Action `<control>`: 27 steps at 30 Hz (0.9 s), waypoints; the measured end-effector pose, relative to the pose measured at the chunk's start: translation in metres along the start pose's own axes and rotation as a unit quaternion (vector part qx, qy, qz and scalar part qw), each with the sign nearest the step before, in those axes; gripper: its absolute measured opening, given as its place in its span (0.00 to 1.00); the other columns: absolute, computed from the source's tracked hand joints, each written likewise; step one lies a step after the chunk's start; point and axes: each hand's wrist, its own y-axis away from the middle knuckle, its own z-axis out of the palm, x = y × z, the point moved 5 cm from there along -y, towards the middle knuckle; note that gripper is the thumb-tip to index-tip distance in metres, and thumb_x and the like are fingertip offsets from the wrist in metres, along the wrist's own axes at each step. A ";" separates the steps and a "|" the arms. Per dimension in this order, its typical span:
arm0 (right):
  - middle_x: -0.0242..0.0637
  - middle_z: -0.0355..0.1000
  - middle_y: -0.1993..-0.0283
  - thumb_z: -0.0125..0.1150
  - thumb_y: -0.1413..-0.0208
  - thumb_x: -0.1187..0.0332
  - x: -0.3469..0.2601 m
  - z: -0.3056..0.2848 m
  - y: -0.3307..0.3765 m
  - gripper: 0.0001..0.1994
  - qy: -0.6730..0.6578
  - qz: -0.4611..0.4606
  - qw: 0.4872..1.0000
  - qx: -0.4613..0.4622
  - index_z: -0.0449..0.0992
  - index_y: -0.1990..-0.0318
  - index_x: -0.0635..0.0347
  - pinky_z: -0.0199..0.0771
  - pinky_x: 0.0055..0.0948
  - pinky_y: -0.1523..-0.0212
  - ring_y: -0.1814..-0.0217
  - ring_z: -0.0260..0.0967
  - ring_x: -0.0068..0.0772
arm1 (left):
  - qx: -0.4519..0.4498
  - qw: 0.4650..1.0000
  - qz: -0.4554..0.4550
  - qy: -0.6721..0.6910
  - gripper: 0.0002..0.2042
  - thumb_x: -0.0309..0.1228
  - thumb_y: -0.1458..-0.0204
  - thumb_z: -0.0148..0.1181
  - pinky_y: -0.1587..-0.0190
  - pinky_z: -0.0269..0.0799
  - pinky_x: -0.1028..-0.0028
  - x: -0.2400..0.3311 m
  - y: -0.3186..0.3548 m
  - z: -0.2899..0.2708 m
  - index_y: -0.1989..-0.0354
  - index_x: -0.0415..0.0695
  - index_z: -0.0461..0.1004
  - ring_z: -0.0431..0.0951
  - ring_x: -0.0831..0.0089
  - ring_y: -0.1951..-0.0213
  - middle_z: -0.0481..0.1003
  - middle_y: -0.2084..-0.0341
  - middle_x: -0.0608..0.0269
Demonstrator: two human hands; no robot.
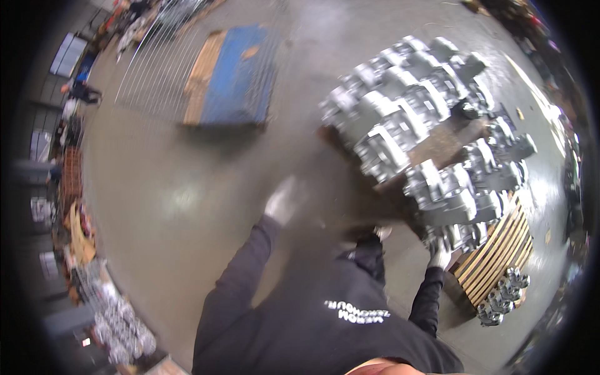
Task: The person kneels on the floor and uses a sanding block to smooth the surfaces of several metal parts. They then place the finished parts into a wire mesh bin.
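My left hand (282,203), in a pale glove, is out over the floor, away from the stack; motion smears its fingers. At the near edge of a stack of silvery metal castings, my right hand (440,256), also in a pale glove, is up against a casting (451,237) and seems to grip it. The casting hides part of those fingers. Beyond it the stacked castings (394,119) lie in rows, with a brown board (440,147) showing in a gap between them.
A slatted wooden pallet (494,250) stands right of my right arm, with several castings (503,297) beside its near end. Far left lies a blue and tan panel (234,78) by wire mesh (159,69). Another person (81,92) is at the far left.
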 end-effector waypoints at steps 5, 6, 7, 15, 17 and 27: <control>0.47 0.72 0.44 0.62 0.33 0.70 -0.072 0.213 0.062 0.23 -0.056 0.114 0.986 -0.109 0.64 0.33 0.61 0.83 0.37 0.49 0.45 0.77 0.44 | 0.018 0.902 -0.032 0.431 0.34 0.53 0.33 0.52 0.24 0.50 0.48 0.076 -0.016 -0.072 0.26 0.45 0.58 0.56 0.55 0.26 0.60 0.28 0.51; 0.43 0.73 0.45 0.61 0.33 0.70 -0.086 0.254 0.071 0.22 -0.014 0.120 0.985 -0.126 0.67 0.34 0.61 0.83 0.35 0.50 0.46 0.77 0.41 | 0.081 0.926 -0.048 0.366 0.33 0.52 0.34 0.55 0.25 0.54 0.49 0.076 -0.027 -0.091 0.27 0.43 0.60 0.60 0.55 0.27 0.63 0.30 0.50; 0.42 0.73 0.45 0.61 0.33 0.70 -0.097 0.289 0.077 0.20 0.059 0.119 0.985 -0.110 0.68 0.35 0.62 0.83 0.34 0.50 0.47 0.77 0.38 | 0.104 0.946 -0.047 0.304 0.32 0.50 0.34 0.57 0.27 0.57 0.49 0.077 -0.038 -0.109 0.29 0.42 0.62 0.63 0.54 0.29 0.65 0.31 0.50; 0.39 0.74 0.47 0.58 0.33 0.76 -0.104 0.510 0.040 0.17 0.189 -0.038 0.949 -0.251 0.72 0.38 0.65 0.81 0.30 0.49 0.49 0.75 0.30 | 0.253 0.938 0.090 -0.220 0.16 0.33 0.37 0.64 0.52 0.80 0.64 0.039 -0.073 -0.259 0.46 0.37 0.77 0.82 0.65 0.54 0.82 0.55 0.55; 0.40 0.76 0.46 0.56 0.35 0.78 -0.107 0.571 0.023 0.17 0.220 -0.087 0.938 -0.255 0.73 0.39 0.66 0.76 0.30 0.44 0.46 0.75 0.30 | 0.310 0.905 0.011 -0.291 0.15 0.33 0.37 0.64 0.53 0.78 0.68 0.039 -0.063 -0.295 0.48 0.37 0.79 0.80 0.69 0.57 0.82 0.58 0.57; 0.46 0.71 0.33 0.71 0.46 0.77 -0.464 0.880 0.004 0.31 0.140 -0.506 0.812 -0.255 0.69 0.33 0.63 0.71 0.42 0.31 0.32 0.71 0.42 | 0.446 0.787 -0.233 -0.356 0.22 0.39 0.40 0.67 0.47 0.76 0.63 0.100 -0.033 -0.386 0.45 0.35 0.78 0.81 0.60 0.53 0.82 0.55 0.49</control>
